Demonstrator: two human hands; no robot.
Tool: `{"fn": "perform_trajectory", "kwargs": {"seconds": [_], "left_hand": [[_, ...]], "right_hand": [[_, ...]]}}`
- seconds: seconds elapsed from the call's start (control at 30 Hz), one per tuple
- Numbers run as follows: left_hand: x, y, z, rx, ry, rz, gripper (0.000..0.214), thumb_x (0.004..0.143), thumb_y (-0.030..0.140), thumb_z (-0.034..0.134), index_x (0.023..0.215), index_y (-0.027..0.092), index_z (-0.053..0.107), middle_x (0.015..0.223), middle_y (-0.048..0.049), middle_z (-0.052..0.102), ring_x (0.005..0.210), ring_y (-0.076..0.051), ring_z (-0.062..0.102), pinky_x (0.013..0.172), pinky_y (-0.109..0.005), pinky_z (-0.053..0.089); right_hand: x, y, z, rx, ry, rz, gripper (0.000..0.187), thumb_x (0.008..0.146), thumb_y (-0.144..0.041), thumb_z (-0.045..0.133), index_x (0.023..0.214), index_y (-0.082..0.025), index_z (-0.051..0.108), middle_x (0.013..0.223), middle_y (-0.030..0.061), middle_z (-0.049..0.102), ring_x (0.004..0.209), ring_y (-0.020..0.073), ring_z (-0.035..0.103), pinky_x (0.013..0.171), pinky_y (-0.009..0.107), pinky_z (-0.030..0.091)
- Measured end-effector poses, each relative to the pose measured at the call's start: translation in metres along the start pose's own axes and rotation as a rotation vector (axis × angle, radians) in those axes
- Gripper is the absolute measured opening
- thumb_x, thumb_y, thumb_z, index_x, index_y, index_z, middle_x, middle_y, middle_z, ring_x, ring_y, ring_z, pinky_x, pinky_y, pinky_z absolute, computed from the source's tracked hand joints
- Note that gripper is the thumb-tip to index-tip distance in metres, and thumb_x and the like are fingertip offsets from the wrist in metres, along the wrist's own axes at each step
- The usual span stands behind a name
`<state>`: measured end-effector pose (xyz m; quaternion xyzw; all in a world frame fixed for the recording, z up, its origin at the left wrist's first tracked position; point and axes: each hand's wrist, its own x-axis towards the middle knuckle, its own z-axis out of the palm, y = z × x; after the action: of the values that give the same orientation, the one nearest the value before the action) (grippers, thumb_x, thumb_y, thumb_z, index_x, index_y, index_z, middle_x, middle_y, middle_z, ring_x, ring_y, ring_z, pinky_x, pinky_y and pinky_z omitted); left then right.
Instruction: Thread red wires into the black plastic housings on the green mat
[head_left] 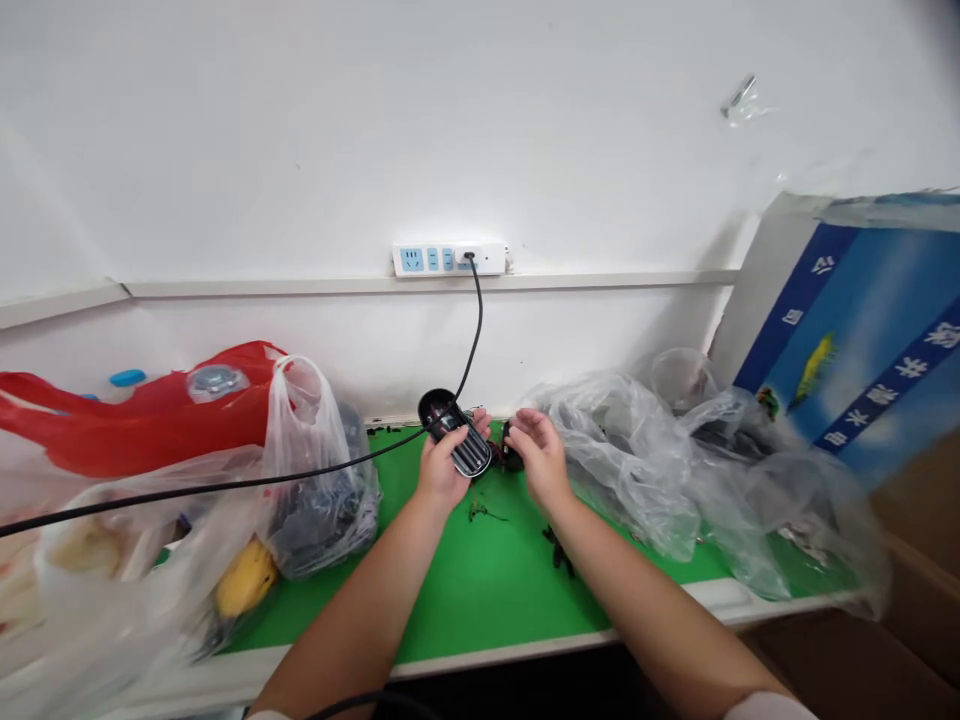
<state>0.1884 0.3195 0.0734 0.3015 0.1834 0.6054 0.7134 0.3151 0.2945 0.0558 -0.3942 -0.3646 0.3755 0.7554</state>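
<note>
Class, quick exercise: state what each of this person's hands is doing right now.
Left hand: closed, holding a black ribbed corded casing.
Right hand: open, holding nothing, beside a small black part.

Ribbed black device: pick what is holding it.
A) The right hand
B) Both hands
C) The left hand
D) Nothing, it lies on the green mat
C. The left hand grips the ribbed black device, while the right hand is open beside it, not touching it.
</note>
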Motion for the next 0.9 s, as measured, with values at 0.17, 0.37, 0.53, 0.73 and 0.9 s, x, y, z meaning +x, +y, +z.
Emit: {"fn": "perform_trajectory", "kwargs": {"seconds": [0.17, 0.37, 0.53, 0.73, 0.9], "left_hand": [[-0.010, 0.006, -0.005, -0.029, 0.060, -0.120, 0.027, 0.072, 0.011, 0.065, 0.099, 0.013, 0.065, 0.106, -0.0140, 0.069, 0.097, -0.024, 0.067, 0.091, -0.038, 0.051], [-0.022, 0.017, 0.002, -0.029, 0.011, -0.118, 0.032, 0.074, 0.014, 0.063, 0.107, 0.016, 0.062, 0.105, -0.0117, 0.070, 0.099, -0.025, 0.066, 0.093, -0.042, 0.050], [-0.026, 0.009, 0.000, 0.058, -0.041, -0.095, 0.033, 0.072, 0.013, 0.066, 0.105, 0.014, 0.064, 0.111, -0.0135, 0.068, 0.108, -0.028, 0.062, 0.093, -0.041, 0.049], [-0.021, 0.006, -0.003, 0.251, 0.006, 0.008, 0.043, 0.065, 0.015, 0.073, 0.107, 0.012, 0.065, 0.106, -0.0101, 0.068, 0.091, -0.021, 0.065, 0.086, -0.034, 0.050], [-0.019, -0.002, -0.006, 0.335, 0.088, -0.042, 0.037, 0.060, 0.015, 0.077, 0.093, 0.013, 0.063, 0.086, -0.0054, 0.068, 0.077, -0.018, 0.064, 0.079, -0.034, 0.050]], "right_hand": [[0.005, 0.009, -0.022, 0.067, -0.029, 0.276, 0.030, 0.068, -0.031, 0.071, 0.093, -0.019, 0.059, 0.094, 0.0045, 0.063, 0.079, 0.0152, 0.062, 0.066, 0.028, 0.054], [-0.018, 0.008, -0.016, 0.057, -0.344, 0.494, 0.028, 0.070, -0.030, 0.070, 0.095, -0.017, 0.064, 0.087, 0.0046, 0.066, 0.072, 0.0145, 0.064, 0.067, 0.028, 0.053], [-0.026, 0.003, -0.014, 0.153, -0.535, 0.431, 0.032, 0.072, -0.023, 0.069, 0.103, -0.023, 0.065, 0.093, 0.0014, 0.064, 0.075, 0.0129, 0.062, 0.067, 0.027, 0.052], [-0.020, 0.005, -0.018, 0.118, -0.442, 0.318, 0.030, 0.069, -0.026, 0.072, 0.098, -0.022, 0.065, 0.071, -0.0043, 0.055, 0.042, 0.0038, 0.040, 0.045, 0.023, 0.040], [-0.019, 0.004, -0.018, -0.124, -0.336, 0.172, 0.029, 0.074, -0.037, 0.071, 0.096, -0.019, 0.066, 0.069, -0.0017, 0.056, 0.042, 0.0042, 0.036, 0.038, 0.020, 0.028]]}}
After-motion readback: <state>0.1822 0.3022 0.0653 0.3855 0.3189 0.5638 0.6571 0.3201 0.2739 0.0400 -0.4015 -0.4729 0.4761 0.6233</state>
